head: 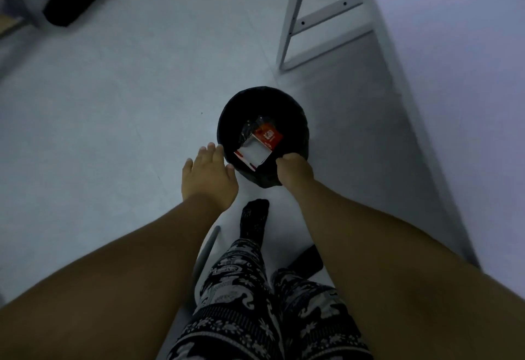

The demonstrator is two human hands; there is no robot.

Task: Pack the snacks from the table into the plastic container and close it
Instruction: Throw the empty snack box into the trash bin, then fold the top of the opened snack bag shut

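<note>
Dim grey floor [113,103] holds a black bin [227,121]; right hand [295,170] grips its near rim, seemingly, left hand [211,173] spread flat beside it, red carton [260,145] inside

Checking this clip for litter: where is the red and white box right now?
The box lies inside the black bin on the floor, between the left hand and right hand.
</note>
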